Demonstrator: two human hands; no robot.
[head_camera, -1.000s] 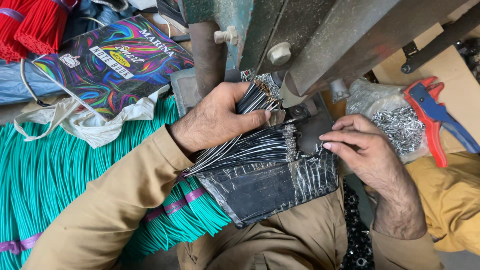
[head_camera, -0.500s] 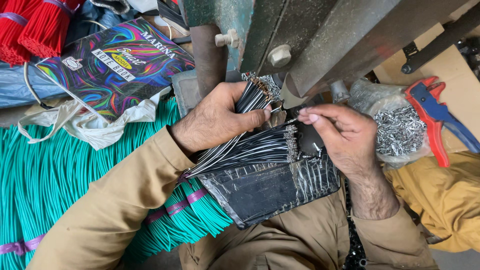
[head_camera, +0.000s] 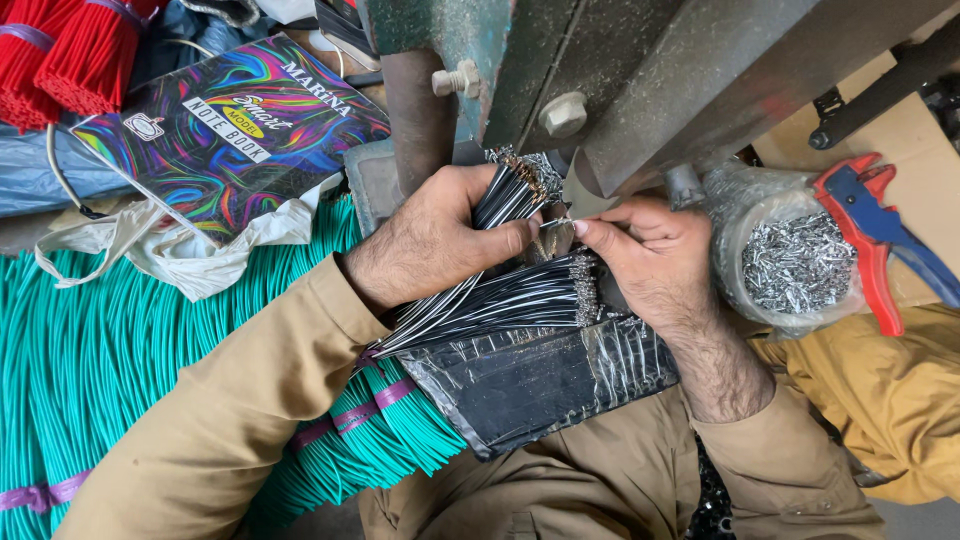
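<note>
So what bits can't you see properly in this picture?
Head view:
- What the right hand pinches: tiny, hidden by its fingertips.
- The green machine: top cut off by the edge.
- Lower ends of the black wires: hidden by the left hand and sleeve.

Your head camera is looking steeply down from just above your lap, sitting close to both hands. It is facing forward toward the green machine frame (head_camera: 620, 70), taking in your sleeves below.
</note>
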